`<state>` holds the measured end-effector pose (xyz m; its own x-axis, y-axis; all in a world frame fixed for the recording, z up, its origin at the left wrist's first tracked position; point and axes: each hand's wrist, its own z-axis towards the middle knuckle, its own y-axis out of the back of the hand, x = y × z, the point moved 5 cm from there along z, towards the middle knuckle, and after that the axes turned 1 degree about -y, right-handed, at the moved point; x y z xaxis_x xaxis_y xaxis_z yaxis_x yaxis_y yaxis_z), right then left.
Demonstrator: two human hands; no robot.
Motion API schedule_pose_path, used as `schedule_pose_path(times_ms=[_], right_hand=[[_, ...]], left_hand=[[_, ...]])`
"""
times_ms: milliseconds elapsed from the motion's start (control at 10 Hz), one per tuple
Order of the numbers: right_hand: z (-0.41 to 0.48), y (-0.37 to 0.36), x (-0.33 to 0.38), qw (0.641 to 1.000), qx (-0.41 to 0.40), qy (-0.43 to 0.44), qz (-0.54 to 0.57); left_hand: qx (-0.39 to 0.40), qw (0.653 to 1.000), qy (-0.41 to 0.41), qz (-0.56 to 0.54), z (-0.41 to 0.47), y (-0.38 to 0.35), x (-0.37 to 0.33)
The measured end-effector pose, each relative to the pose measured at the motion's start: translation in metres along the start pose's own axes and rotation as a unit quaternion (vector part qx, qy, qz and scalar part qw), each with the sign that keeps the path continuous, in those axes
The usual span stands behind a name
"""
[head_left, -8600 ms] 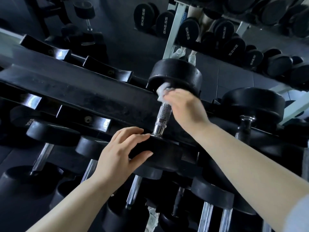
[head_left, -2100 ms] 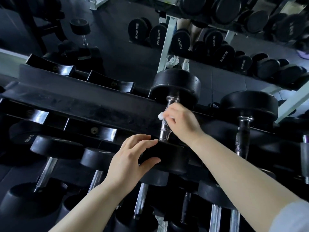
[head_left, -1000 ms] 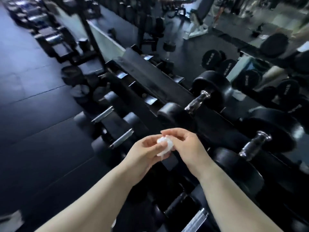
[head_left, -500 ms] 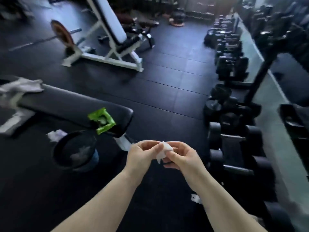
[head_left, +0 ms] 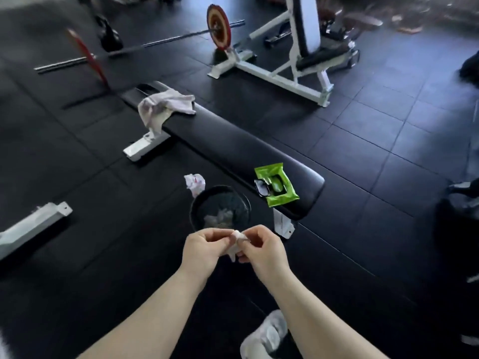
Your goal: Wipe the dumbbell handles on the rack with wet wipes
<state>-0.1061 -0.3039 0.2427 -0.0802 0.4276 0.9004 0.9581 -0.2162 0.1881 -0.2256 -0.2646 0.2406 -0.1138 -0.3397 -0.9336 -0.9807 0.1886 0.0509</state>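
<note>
Head camera, looking down at a dark rubber-tiled gym floor [head_left: 363, 141]: I see my left hand [head_left: 204, 248] and my right hand [head_left: 264, 251] meeting in front of me, both pinching one small crumpled white wet wipe [head_left: 237, 242] between thumbs and fingertips, so each hand is closed on it. The wipe hangs a little below the fingers, held in the air above the floor. Just beyond the hands stands a round black bin [head_left: 220, 207] with pale crumpled scraps inside; another white scrap [head_left: 195, 183] lies on the floor touching its far rim. A long black padded bench [head_left: 228, 141] runs diagonally behind the bin. On its near end rests a green wet-wipe packet [head_left: 277, 187], flap open; a pair of dark-framed glasses [head_left: 261, 189] leans at the packet's left edge. A grey-white towel [head_left: 163, 106] is draped over the bench's far end. Farther back, a barbell [head_left: 145, 45] with red plates lies on the floor beside a white-framed incline bench [head_left: 293, 66]. A white shoe [head_left: 267, 335] shows at the bottom edge. The dumbbell rack is out of frame.
</note>
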Motion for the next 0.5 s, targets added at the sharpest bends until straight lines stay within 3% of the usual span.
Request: schedule_pose_path(times_ms=[100, 300, 400, 500], right_hand=[[0.049, -0.017, -0.006, 0.999, 0.014, -0.040, 0.009], [0.160, -0.008, -0.012, 0.991, -0.036, -0.123, -0.041], [0.220, -0.015, -0.009, 0.985, -0.040, -0.144, -0.082], [0.268, -0.034, -0.010, 0.976, 0.024, -0.165, -0.137]], left_hand=[[0.000, 1.000, 0.021, 0.013, 0.048, 0.015, 0.005], [-0.063, 0.990, 0.055, 0.112, 0.142, 0.056, 0.011], [-0.091, 0.976, 0.123, 0.155, 0.167, 0.081, 0.029], [-0.154, 0.953, 0.188, 0.180, 0.164, 0.114, 0.056]])
